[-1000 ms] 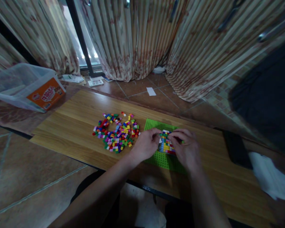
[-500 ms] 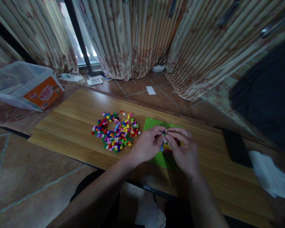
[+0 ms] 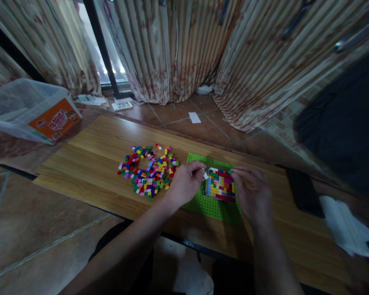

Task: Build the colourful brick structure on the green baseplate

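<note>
A block of many-coloured toy bricks (image 3: 220,185) stands on a green studded baseplate (image 3: 207,208). At its left side my left hand (image 3: 185,183) is closed, pinching a small white brick (image 3: 206,175) between thumb and fingertips. My right hand (image 3: 254,194) is at the right side of the block, its thumb and fingers pinched on a small green brick (image 3: 230,172) near the far right corner. Whether this green brick touches the block I cannot tell. A loose heap of small coloured bricks (image 3: 152,177) lies on the wooden table left of the baseplate.
The wooden table (image 3: 89,157) runs from left to right. A clear plastic bin (image 3: 14,123) with an orange label stands beyond its left end. On the right lie a dark flat object (image 3: 304,190) and a white cloth or paper (image 3: 346,223). Curtains (image 3: 190,53) hang behind.
My hands came together over the block half a second ago, and have now parted to either side. The brick block shows more fully, with a white brick visible in the left hand.
</note>
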A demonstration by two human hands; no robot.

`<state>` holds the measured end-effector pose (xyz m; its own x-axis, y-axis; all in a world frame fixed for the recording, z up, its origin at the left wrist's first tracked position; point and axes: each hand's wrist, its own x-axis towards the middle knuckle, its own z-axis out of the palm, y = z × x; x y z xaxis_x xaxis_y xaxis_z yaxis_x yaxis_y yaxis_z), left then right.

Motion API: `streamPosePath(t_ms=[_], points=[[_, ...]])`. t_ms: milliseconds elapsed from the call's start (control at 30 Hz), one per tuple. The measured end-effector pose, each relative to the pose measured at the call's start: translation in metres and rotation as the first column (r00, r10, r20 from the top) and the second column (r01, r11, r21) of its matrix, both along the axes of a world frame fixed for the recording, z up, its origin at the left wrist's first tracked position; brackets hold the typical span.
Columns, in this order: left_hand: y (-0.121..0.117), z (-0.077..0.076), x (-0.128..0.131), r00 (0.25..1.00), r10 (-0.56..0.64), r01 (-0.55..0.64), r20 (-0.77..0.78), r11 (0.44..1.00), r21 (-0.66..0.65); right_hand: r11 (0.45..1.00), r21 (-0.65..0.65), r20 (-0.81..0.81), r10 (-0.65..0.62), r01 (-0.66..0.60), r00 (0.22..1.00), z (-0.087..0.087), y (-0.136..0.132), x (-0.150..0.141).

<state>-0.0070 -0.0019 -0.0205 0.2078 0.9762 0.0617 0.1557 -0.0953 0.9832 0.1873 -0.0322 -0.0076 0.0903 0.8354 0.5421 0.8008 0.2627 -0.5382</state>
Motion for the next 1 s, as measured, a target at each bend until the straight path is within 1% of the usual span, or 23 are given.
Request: streamPosePath(t_ms=[67,200,333,467,733,1000], points=[[0.001,-0.002,-0.002,0.999,0.004,-0.004,-0.034,1.000,0.004,0.999,-0.027,0.030,0.027,-0.026,0.999,-0.001,0.000,0.003],[0.001,-0.005,-0.001,0.998,-0.009,0.011,-0.068,1.000,0.024,0.994,-0.080,0.059,0.073,-0.068,0.996,-0.002,-0.001,0.001],[0.001,-0.007,-0.001,0.997,-0.014,0.017,-0.072,0.999,0.037,0.992,-0.102,0.073,0.088,-0.080,0.993,-0.004,-0.001,-0.002],[0.000,-0.005,-0.001,0.997,-0.042,0.044,-0.071,0.999,0.030,0.990,-0.117,0.058,0.084,-0.077,0.995,-0.006,0.002,-0.004],[0.000,-0.002,0.000,0.997,-0.051,0.051,-0.052,0.999,0.004,0.994,-0.100,-0.009,0.047,-0.048,0.999,-0.008,0.006,-0.008],[-0.002,0.003,-0.001,0.997,-0.044,0.044,-0.061,0.999,0.000,0.994,-0.074,0.017,0.080,-0.078,0.997,-0.011,0.006,-0.007]])
